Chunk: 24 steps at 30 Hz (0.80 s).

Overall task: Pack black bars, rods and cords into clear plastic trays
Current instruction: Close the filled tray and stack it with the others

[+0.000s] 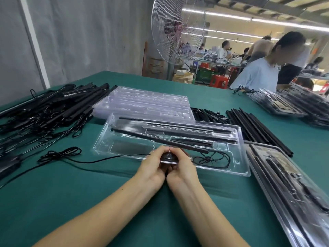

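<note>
Mid-table (106,184), left hand (153,165), right hand (184,166) pinching piece (168,156)

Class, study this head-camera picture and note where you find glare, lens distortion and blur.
Head view: glare streaks the clear tray and the stack of empty trays. Head view: wide-angle bending curves the ceiling light tubes. Head view: the small dark part gripped by the left hand and right hand looks soft, its detail unreadable.

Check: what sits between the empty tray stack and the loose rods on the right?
Head view: a heap of thin black pieces between tray stack and loose rods.
</note>
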### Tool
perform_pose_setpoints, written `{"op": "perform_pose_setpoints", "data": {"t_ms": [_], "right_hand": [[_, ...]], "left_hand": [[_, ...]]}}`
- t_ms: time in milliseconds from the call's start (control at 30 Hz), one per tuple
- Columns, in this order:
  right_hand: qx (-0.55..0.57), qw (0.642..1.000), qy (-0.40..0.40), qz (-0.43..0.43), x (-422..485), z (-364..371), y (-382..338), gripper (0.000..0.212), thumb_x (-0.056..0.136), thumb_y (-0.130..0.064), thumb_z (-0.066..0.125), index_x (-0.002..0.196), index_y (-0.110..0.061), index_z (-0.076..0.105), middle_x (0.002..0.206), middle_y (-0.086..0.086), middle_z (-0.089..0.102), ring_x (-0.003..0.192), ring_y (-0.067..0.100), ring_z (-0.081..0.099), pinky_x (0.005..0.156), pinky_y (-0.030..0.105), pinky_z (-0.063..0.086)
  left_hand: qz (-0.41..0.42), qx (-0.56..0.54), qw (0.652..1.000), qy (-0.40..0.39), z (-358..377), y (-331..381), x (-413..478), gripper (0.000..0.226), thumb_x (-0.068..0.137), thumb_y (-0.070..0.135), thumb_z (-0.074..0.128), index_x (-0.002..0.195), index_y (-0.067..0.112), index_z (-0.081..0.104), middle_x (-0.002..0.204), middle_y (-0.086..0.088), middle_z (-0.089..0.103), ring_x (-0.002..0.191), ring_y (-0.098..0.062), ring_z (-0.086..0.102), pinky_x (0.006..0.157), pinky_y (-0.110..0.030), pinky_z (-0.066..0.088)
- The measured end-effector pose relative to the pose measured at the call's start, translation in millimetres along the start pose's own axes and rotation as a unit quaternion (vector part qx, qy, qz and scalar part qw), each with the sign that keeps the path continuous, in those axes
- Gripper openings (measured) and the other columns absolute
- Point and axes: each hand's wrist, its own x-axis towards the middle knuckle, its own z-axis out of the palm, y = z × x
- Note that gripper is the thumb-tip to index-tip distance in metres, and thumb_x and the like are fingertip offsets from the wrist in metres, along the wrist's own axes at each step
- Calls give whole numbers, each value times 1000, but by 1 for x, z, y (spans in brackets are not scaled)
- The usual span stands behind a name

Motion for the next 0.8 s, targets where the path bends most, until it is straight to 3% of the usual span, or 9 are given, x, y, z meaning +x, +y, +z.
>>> {"op": "perform_pose_setpoints", "data": {"t_ms": [200,400,567,700,800], "right_hand": [[1,1000,11,13,1,0,-4,17,80,10,58,73,-5,54,69,10,56,56,19,54,40,17,46],[-19,1000,15,13,1,-1,-2,15,79,7,61,76,-6,53,71,9,56,58,19,55,42,19,46],[-8,999,37,-10,-5,1,-4,17,77,10,62,72,-4,54,53,8,56,33,14,54,33,14,39],[-10,1000,6,-7,-5,2,-3,19,77,11,61,86,-5,55,77,16,58,59,24,59,46,25,50],[-16,1000,-6,1,-3,2,-5,18,78,9,62,87,-5,55,75,13,57,59,23,57,47,26,50]], "left_hand": [[8,16,1000,8,0,0,1,4,86,1,55,86,4,57,78,-11,57,67,-20,56,59,-26,47],[2,12,1000,12,-1,2,1,5,85,1,57,82,5,57,74,-9,57,63,-18,56,48,-20,50],[-3,3,1000,8,-3,2,1,10,84,0,58,75,4,58,61,-7,61,48,-14,60,44,-17,49],[6,-15,1000,16,-2,0,1,12,83,1,61,72,3,61,58,-8,65,48,-15,64,44,-20,51],[-5,-23,1000,16,-1,0,-3,13,84,4,63,71,2,62,58,-10,67,49,-17,66,43,-21,51]]}}
